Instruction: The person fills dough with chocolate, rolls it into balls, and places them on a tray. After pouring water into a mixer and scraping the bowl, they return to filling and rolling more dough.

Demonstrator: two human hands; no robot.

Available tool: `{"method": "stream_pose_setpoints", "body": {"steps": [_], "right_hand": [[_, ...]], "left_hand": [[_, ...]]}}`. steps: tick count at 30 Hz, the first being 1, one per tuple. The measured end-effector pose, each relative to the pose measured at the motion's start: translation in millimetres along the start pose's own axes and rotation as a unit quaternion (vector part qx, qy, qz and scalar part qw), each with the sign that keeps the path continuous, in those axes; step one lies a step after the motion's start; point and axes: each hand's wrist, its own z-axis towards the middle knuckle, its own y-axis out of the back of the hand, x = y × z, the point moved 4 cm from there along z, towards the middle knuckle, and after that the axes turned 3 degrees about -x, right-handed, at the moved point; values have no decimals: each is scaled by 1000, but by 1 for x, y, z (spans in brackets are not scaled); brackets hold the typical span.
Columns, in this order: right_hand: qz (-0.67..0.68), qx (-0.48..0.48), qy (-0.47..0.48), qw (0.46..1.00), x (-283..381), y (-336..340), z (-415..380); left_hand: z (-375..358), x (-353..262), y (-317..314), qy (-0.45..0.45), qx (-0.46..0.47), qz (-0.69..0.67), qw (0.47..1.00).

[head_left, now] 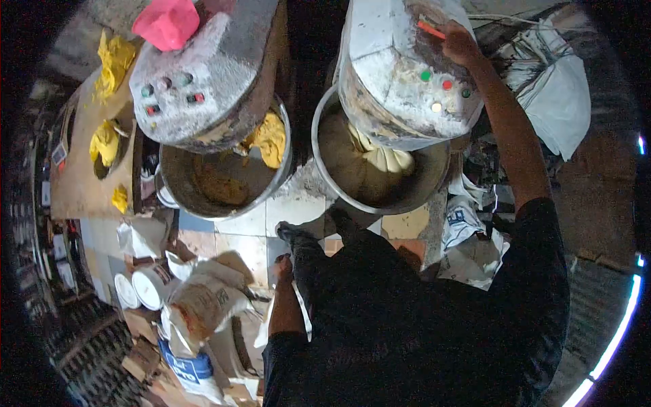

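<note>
My right hand point(460, 45) is at the top of the right mixer point(400, 68), its fingers closed on an orange-red stick-like tool point(431, 30). Below that mixer's head, pale dough point(388, 160) lies in the right metal bowl point(325, 169). The left mixer point(203, 74) stands over another bowl point(285, 156) with yellow dough point(270, 140) gathered at its right side. A pink plastic container point(167, 24) rests on top of the left mixer. My left hand point(283, 266) hangs low beside my body, small in view; its fingers look curled, and whether they hold anything is unclear.
At the left, a wooden table point(85, 176) bears yellow plastic bags point(104, 142). White buckets point(152, 285), paper sacks point(210, 305) and a blue-white bag point(190, 370) stand on the lower left floor. White sacks point(559, 102) hang at the upper right; torn bags point(468, 237) lie below the right bowl.
</note>
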Motion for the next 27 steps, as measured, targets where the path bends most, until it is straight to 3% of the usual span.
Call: {"method": "stream_pose_setpoints", "body": {"steps": [2,3,5,6,7,8,9,10,11,12,13,14,16,17,18,19,20,21,23,25,27], "right_hand": [[-8,-76,2,997,5,3,12],[158,12,-168,973,17,5,6],[273,118,-305,905,126,79,-14],[260,-80,-132,953,176,105,-34],[259,-117,-134,949,218,107,-60],[344,-68,-95,932,254,100,-85],[364,95,-118,919,284,66,-123],[384,33,-128,914,308,25,-155],[368,188,-208,887,320,-23,-187],[312,249,-246,883,318,-67,-217],[253,310,-284,871,306,-113,-253],[271,189,-216,919,288,-151,-287],[151,121,-240,951,266,-179,-289],[109,149,-225,957,261,-207,-299],[77,202,-213,953,266,-222,-301],[45,252,-198,946,276,-235,-295],[14,298,-178,938,284,-252,-284],[26,314,-189,930,295,-275,-277],[50,343,-210,914,315,-321,-275],[107,320,-336,879,326,-322,-289],[203,244,-407,857,330,-303,-325]], "left_hand": [[-23,4,-20,-232,21,189,954],[-33,18,-29,47,6,84,995],[-58,18,-39,58,9,4,998],[-58,53,-62,-52,-30,30,998],[-59,89,-85,-159,-76,65,982],[-62,100,-96,-116,-77,106,985],[-64,116,-109,-74,-74,147,984],[-83,101,-101,35,-24,52,998],[-88,101,-105,-45,1,110,993],[-96,113,-111,-127,29,167,977],[-107,122,-113,-30,73,68,995],[-115,152,-119,18,93,25,995],[-149,225,-134,72,94,-12,993],[-171,226,-128,-133,-21,90,987],[-203,224,-125,-331,-133,187,915],[-218,255,-132,-127,-119,-60,983],[-222,270,-143,12,-81,-181,980],[-229,286,-154,156,-74,-296,939],[-249,292,-136,281,-27,-283,916],[-270,290,-96,394,25,-256,882],[-268,273,-71,373,9,-259,891]]}}
